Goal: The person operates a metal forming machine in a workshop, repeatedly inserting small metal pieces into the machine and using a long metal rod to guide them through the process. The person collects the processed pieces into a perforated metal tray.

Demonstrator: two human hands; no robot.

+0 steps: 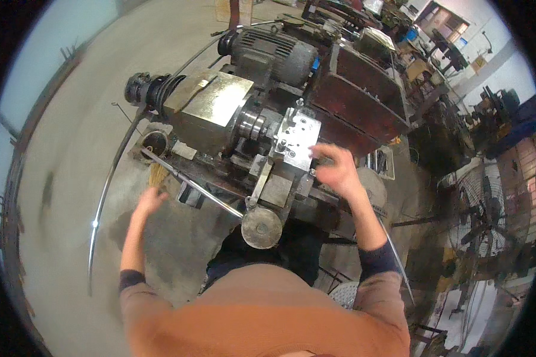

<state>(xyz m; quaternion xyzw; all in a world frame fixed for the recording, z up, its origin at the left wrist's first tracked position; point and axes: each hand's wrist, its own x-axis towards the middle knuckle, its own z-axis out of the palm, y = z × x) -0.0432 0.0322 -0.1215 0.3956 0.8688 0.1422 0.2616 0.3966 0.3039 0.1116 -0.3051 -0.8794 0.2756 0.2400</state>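
Steel block (298, 140) on the machine's (232, 119) front edge sits just beside your right hand (337, 169), grip released; left hand (149, 199) likewise released, near the long lever (190, 184).

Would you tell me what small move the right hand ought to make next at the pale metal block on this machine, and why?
Probably a short move left to settle the fingers on the pale grey metal block with bolt holes. The right hand is open and blurred just beside the block's right edge, holding nothing, while the left hand hangs away near the long steel lever rod.
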